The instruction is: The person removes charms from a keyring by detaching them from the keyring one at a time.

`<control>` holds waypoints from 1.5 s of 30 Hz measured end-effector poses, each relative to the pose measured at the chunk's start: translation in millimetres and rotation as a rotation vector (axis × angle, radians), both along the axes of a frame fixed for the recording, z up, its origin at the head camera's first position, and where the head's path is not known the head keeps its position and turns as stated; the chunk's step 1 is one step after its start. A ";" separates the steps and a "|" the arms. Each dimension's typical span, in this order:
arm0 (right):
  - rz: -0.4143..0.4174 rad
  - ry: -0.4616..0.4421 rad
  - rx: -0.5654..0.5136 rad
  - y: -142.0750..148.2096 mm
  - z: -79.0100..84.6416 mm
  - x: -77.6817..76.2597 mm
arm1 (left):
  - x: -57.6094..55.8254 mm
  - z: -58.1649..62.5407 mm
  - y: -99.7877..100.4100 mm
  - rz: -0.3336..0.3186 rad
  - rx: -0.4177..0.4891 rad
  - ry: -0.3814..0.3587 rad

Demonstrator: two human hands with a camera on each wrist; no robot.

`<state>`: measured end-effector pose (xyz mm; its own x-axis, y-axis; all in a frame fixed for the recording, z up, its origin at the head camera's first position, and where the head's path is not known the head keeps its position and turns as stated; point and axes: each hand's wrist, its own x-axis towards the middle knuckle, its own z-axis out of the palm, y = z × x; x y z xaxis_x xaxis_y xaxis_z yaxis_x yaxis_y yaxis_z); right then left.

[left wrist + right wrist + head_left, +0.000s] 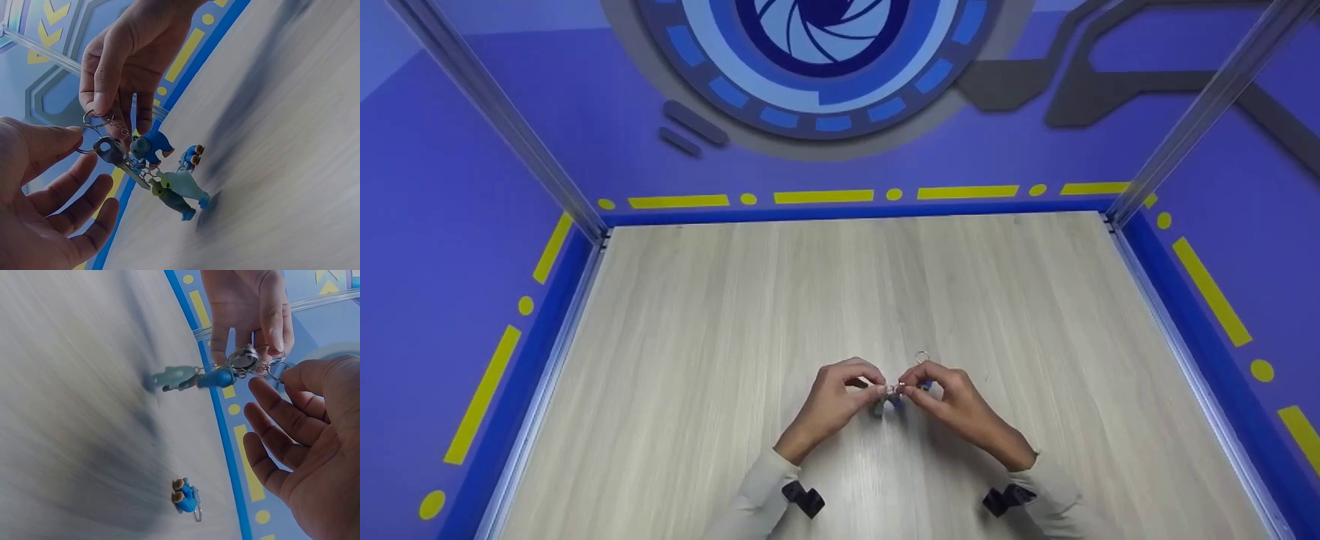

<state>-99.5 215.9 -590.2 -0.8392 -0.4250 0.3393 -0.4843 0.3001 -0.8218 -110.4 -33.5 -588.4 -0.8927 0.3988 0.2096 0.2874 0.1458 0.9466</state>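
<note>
Above the table, my left hand (837, 391) and right hand (956, 397) face each other over a bunch of keyrings. Thumb and finger of the left hand pinch one metal ring (84, 149); the right hand pinches another ring (277, 373) linked close to it. From the rings hang a key (111, 151), a blue figure charm (151, 146), a pale teal charm (184, 184) and a dark green charm (172, 199). Exactly how the rings interlock is too small to tell. A separate blue charm with brownish feet (185, 496) lies on the table near the right hand, with its own ring (922, 356).
A pale wood-grain table (840, 300) spreads beneath the hands. Blue walls with yellow marks (823, 196) and metal posts (1192, 120) enclose its back and sides. Black camera mounts (804, 499) sit on both sleeved wrists.
</note>
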 end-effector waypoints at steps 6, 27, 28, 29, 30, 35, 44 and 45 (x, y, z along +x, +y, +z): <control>-0.013 -0.040 -0.008 -0.4 -0.5 2.1 | 1.0 -1.5 -1.0 -0.010 -0.020 -0.013; -0.025 -0.010 0.003 -3.9 -4.6 4.1 | 2.7 0.1 -0.5 -0.050 -0.144 -0.054; -0.019 -0.005 0.000 -4.2 -4.4 4.2 | 2.9 0.6 -0.3 -0.050 -0.145 -0.042; -0.013 -0.003 -0.001 -4.3 -4.7 4.4 | 3.0 1.2 0.0 -0.050 -0.145 -0.034; -0.007 -0.003 -0.002 -4.2 -4.8 4.6 | 3.0 1.6 0.3 -0.048 -0.145 -0.028; 0.004 -0.008 -0.005 -3.7 -6.5 5.0 | 3.2 2.9 0.7 -0.034 -0.143 -0.024; -0.027 0.016 -0.022 -2.6 -11.2 5.5 | 2.6 0.8 -2.2 -0.002 -0.072 -0.009; -0.030 0.014 -0.023 -2.9 -11.2 5.9 | 2.8 0.4 -2.4 0.001 -0.062 -0.010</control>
<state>-93.6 213.0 -601.4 -0.8466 -0.3913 0.3607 -0.4869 0.2958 -0.8219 -107.6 -35.9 -588.1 -0.8951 0.4099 0.1753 0.2775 0.2045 0.9387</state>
